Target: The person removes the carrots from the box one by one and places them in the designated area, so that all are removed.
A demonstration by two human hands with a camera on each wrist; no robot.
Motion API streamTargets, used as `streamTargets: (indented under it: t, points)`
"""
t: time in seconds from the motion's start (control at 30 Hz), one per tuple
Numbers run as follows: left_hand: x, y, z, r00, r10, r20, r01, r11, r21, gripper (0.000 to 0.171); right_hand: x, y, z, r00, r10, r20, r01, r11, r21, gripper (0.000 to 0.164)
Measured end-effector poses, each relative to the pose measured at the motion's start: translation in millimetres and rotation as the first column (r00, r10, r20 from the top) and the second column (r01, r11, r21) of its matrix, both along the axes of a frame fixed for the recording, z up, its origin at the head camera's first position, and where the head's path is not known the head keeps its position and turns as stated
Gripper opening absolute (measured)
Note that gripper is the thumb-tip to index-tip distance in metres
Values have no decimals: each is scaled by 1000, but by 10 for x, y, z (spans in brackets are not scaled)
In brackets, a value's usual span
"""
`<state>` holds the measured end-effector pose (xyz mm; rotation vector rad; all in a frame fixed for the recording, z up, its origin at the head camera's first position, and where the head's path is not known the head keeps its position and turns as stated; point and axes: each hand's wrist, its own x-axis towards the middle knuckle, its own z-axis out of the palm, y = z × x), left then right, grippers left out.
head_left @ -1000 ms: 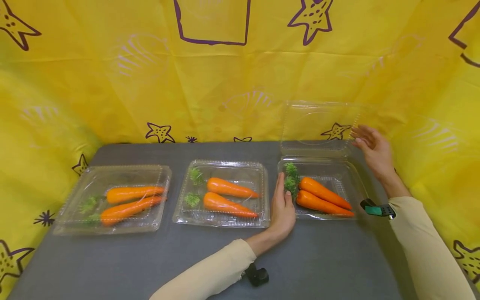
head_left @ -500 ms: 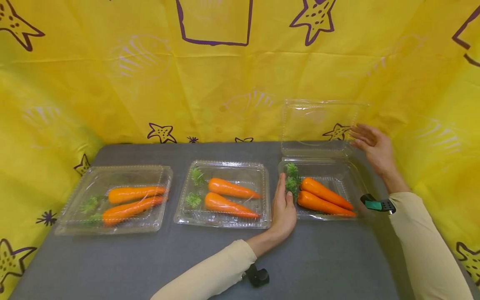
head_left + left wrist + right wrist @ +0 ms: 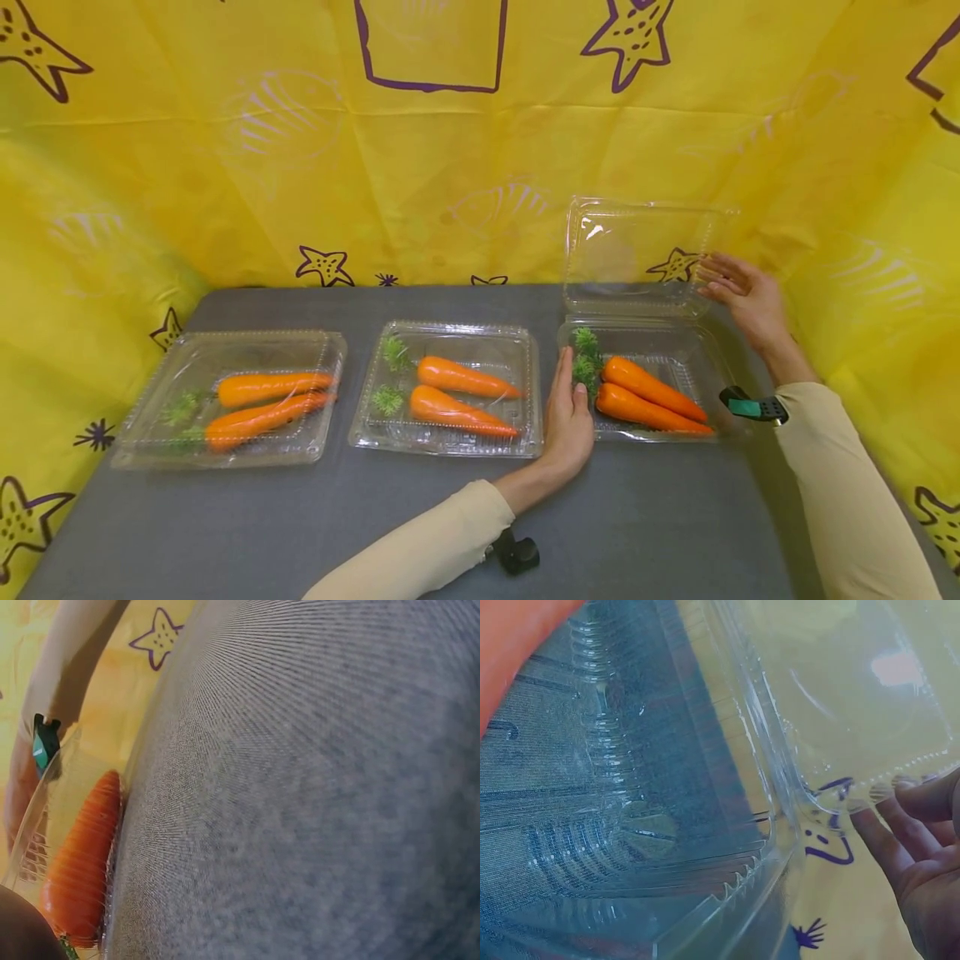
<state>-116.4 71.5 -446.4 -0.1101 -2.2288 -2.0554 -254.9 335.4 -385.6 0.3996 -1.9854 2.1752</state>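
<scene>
On the right of the table stands a clear plastic clamshell container point(image 3: 708, 375), its lid point(image 3: 637, 250) raised at the back. Two carrots point(image 3: 652, 410) with green tops point(image 3: 585, 367) lie in its base, tips to the right. My left hand point(image 3: 567, 421) rests against the base's left wall with straight fingers. At the lid's right edge is my right hand point(image 3: 750, 300). The right wrist view shows its thumb on one side of the lid's rim and fingertips point(image 3: 881, 832) behind it, pinching the edge. In the left wrist view one carrot point(image 3: 82, 862) shows beside the table surface.
Two more clear containers with lids down, a middle one point(image 3: 528, 425) and a left one point(image 3: 142, 454), each hold two carrots. Grey cloth covers the table point(image 3: 637, 517). A yellow patterned curtain point(image 3: 420, 183) hangs behind and at both sides.
The raised lid has shifted very slightly, its glare changing, with my right hand staying at its edge. My left hand and the carrots keep their places; the head view has drifted slightly.
</scene>
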Motion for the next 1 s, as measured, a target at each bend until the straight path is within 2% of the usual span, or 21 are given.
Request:
streamTargets:
  t: [0.2,0.4,0.53,0.7,0.8,0.87,1.0]
  points:
    - [-8,2,1,1000,-9,8,9,1000,5,56,-37,35,-49,999,-10,51,8,999,44,42]
    - [-8,-3,8,1000,-10,9,10,1000,14,57,-58,77,-60,996,-24,87,8,984,179,51]
    - [-9,-4,9,1000,-11,6,11,1000,20,57,-71,79,-46,995,-55,85,23,943,331,50]
    - [-10,1,17,1000,-11,4,11,1000,17,57,-67,94,-40,991,-98,95,33,846,532,49]
    - [-10,1,22,1000,-12,3,12,1000,15,57,-55,116,-45,987,-113,112,26,807,589,48]
    - [-9,1,24,1000,-14,3,14,1000,15,57,-48,131,-48,986,-108,126,11,800,600,49]
    - [-9,1,21,1000,-13,4,13,1000,11,56,-19,154,-40,987,-75,144,-22,815,579,51]
